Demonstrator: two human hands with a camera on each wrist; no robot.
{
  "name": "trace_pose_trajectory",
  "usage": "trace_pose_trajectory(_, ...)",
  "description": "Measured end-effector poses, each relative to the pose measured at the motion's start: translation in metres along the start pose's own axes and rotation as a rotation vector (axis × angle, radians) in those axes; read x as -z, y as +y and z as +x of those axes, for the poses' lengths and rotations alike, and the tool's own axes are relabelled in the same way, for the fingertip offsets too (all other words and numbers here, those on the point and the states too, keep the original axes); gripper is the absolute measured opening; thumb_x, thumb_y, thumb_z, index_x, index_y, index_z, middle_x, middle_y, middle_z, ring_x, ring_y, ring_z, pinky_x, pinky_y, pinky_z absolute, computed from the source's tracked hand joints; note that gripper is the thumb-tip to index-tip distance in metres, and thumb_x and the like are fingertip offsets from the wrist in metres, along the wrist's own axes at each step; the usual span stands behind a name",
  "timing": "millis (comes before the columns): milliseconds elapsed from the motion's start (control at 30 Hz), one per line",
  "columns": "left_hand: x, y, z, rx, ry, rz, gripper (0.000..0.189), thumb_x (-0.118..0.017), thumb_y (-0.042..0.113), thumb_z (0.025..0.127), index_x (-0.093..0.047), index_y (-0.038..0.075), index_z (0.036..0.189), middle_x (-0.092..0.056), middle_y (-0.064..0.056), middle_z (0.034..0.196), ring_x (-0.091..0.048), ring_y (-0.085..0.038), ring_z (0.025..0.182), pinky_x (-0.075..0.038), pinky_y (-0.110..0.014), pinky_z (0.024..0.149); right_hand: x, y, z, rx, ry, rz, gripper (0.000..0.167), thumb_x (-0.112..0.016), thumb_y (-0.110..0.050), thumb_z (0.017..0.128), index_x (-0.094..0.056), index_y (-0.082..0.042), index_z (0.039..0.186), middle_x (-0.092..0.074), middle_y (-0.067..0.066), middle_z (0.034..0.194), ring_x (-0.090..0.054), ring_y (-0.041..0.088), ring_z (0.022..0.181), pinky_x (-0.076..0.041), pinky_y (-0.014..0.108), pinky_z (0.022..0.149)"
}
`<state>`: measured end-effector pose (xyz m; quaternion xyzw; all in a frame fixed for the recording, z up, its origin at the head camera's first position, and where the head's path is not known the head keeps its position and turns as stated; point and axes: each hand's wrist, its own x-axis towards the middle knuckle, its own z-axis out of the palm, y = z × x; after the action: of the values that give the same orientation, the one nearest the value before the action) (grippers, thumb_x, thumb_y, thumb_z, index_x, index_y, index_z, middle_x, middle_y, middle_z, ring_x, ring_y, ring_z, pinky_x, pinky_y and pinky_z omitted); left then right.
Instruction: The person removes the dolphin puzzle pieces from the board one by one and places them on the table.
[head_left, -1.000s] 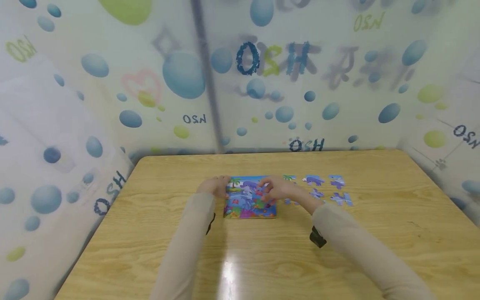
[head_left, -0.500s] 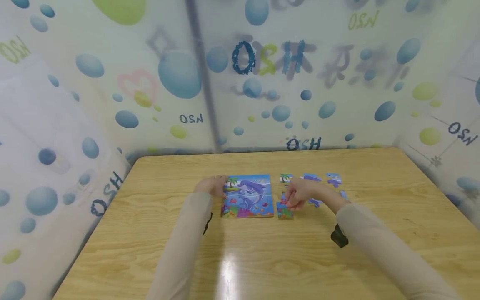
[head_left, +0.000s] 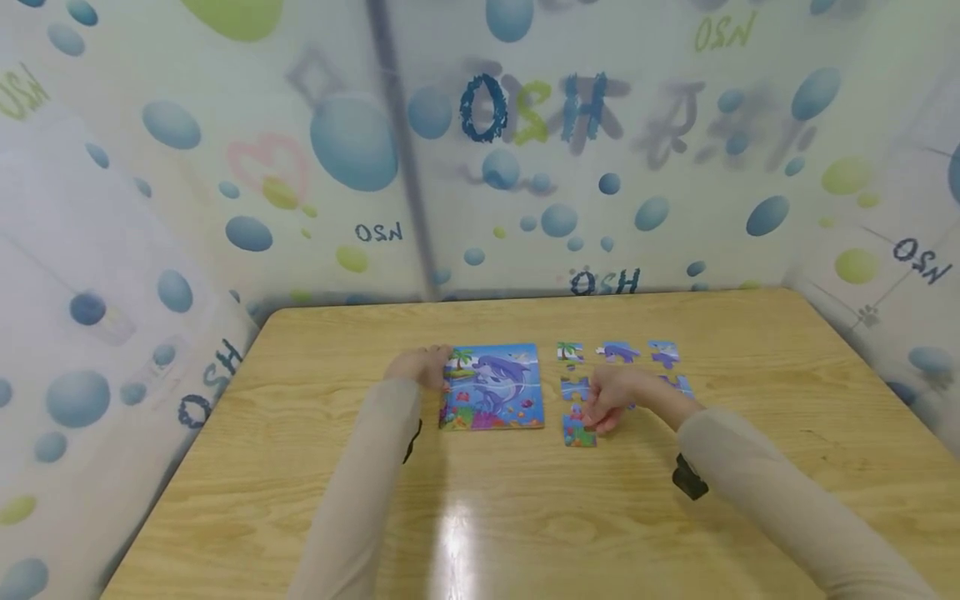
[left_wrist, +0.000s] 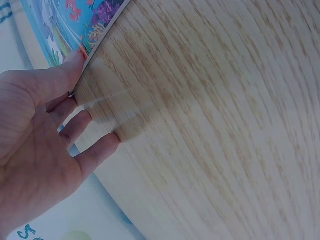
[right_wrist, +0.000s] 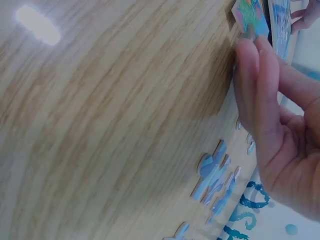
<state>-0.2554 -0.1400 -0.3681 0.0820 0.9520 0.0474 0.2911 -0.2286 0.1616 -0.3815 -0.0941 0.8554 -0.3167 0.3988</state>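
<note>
A square puzzle board point(head_left: 495, 387) with a dolphin picture lies mid-table in the head view. My left hand point(head_left: 422, 367) holds its left edge; the left wrist view shows the thumb on the board's corner point(left_wrist: 102, 15), with the index fingertip hidden by the edge. To the right of the board, my right hand point(head_left: 613, 398) pinches a jigsaw piece point(head_left: 579, 433) with a green and blue sea-floor print. In the right wrist view that piece point(right_wrist: 251, 15) sits at the fingertips, tilted. I cannot tell whether it touches the table.
Loose jigsaw pieces lie in rows right of the board, including a palm-tree piece point(head_left: 570, 352), a dolphin piece point(head_left: 619, 352) and a far-right piece point(head_left: 664, 353). The hand partly covers others. A patterned wall point(head_left: 525, 208) stands behind the wooden table point(head_left: 360, 333).
My right hand has moved from over the board to its right, carrying the jigsaw piece, then slightly nearer me. My left hand has stayed at the board's left edge.
</note>
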Motion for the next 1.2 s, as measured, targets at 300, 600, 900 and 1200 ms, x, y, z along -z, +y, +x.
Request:
trace_pose_trajectory(300, 0.0, 0.0, 0.0, 0.002, -0.003, -0.022, 0.068, -0.056, 0.027, 0.091, -0.019, 0.011, 0.146, -0.021, -0.012, 0.152, -0.019, -0.031, 0.14, -0.021, -0.047, 0.114, -0.004, -0.007, 0.007, -0.14, 0.038, -0.082, 0.012, -0.07, -0.006, 0.078, -0.06, 0.002, 0.076, -0.063, 0.003, 0.062, -0.057, 0.006, 0.047, -0.052, 0.016, 0.05)
trace_pose_trajectory(600, -0.003, -0.001, 0.0, -0.001, 0.021, -0.03, 0.07, -0.057, 0.027, 0.09, -0.019, 0.01, 0.146, -0.021, -0.013, 0.152, -0.02, -0.031, 0.14, -0.021, -0.046, 0.114, -0.003, -0.011, 0.008, -0.163, 0.058, -0.129, 0.012, -0.072, -0.006, 0.075, -0.062, -0.001, 0.074, -0.062, 0.003, 0.059, -0.056, 0.006, 0.045, -0.051, 0.015, 0.049)
trace_pose_trajectory(900, -0.004, -0.003, 0.003, 0.005, 0.027, -0.038, 0.069, -0.058, 0.027, 0.09, -0.021, 0.011, 0.146, -0.022, -0.012, 0.151, -0.021, -0.031, 0.139, -0.022, -0.046, 0.114, 0.005, -0.012, 0.004, 0.019, 0.065, -0.097, 0.019, -0.069, -0.014, 0.079, -0.059, -0.002, 0.09, -0.061, 0.0, 0.068, -0.055, 0.007, 0.057, -0.049, 0.018, 0.054)
trace_pose_trajectory(1200, -0.002, -0.002, 0.003, 0.003, 0.015, -0.041, 0.068, -0.057, 0.026, 0.09, -0.021, 0.011, 0.145, -0.023, -0.012, 0.151, -0.02, -0.03, 0.14, -0.022, -0.046, 0.114, 0.004, -0.033, 0.011, 0.216, 0.038, -0.015, 0.037, -0.062, -0.004, 0.082, -0.053, 0.005, 0.117, -0.061, 0.011, 0.099, -0.059, 0.014, 0.083, -0.052, 0.03, 0.076)
